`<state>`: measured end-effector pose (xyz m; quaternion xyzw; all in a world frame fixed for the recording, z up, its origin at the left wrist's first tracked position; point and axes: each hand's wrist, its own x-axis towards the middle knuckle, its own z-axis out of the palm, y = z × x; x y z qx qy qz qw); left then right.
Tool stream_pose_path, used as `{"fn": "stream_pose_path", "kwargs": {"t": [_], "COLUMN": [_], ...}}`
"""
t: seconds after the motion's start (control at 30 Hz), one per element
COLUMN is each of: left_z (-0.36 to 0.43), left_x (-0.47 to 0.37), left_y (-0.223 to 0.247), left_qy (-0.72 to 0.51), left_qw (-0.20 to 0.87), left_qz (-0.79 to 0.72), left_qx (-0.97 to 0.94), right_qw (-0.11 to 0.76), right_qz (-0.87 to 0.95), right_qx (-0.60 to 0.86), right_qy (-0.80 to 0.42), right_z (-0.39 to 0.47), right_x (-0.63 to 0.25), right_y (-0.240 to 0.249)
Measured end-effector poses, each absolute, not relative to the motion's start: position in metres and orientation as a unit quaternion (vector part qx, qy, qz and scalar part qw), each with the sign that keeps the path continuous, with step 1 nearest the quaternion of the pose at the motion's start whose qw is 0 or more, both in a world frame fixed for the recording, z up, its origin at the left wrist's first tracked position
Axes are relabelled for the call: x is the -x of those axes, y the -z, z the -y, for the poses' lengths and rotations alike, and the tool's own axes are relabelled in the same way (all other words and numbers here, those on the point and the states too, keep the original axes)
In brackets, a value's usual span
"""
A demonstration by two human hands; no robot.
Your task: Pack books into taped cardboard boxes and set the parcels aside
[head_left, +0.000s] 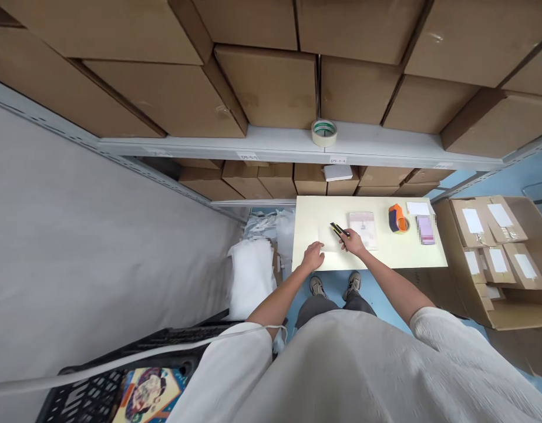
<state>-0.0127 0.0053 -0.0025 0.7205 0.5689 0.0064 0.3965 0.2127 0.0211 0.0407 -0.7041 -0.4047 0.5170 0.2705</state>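
Note:
My right hand (352, 241) is closed around a black and yellow utility knife (339, 230), whose front points up and left over the cream table (398, 255). My left hand (313, 257) rests near the table's front edge, fingers apart, at the lower left corner of a pale sheet (327, 238) that barely stands out from the tabletop. Just right of the knife lies a flat pack (363, 228) with a pale pink print, partly behind my right hand.
On the table's right side are an orange tape dispenser (397, 219), a white label (417, 208) and a purple phone-like item (426, 230). An open carton (458, 276) holding boxes stands right. Shelves of cartons (271, 88) rise ahead; a tape roll (324, 134) sits there. White wrapping (252, 276) lies left.

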Motion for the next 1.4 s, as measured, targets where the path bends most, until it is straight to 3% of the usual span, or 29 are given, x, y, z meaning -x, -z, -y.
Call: {"fn": "stream_pose_path", "kwargs": {"t": [0.13, 0.4, 0.67, 1.4], "left_z": [-0.003, -0.003, 0.004, -0.001], "left_x": [0.033, 0.070, 0.080, 0.080], "left_y": [0.010, 0.017, 0.026, 0.031], "left_qy": [-0.002, 0.019, -0.010, -0.029], "left_qw": [0.400, 0.385, 0.393, 0.394], "left_qz": [-0.568, -0.588, -0.559, -0.561], "left_qx": [-0.720, -0.711, -0.730, -0.728], "right_qw": [0.240, 0.158, 0.170, 0.126], "right_qz": [0.430, 0.478, 0.484, 0.538], "right_qx": [0.745, 0.746, 0.746, 0.713], "right_qy": [-0.450, -0.435, -0.425, -0.432], "right_z": [-0.029, -0.067, -0.083, 0.033], "right_x": [-0.182, -0.140, -0.135, -0.146], "right_y": [-0.041, -0.024, -0.006, -0.021]}}
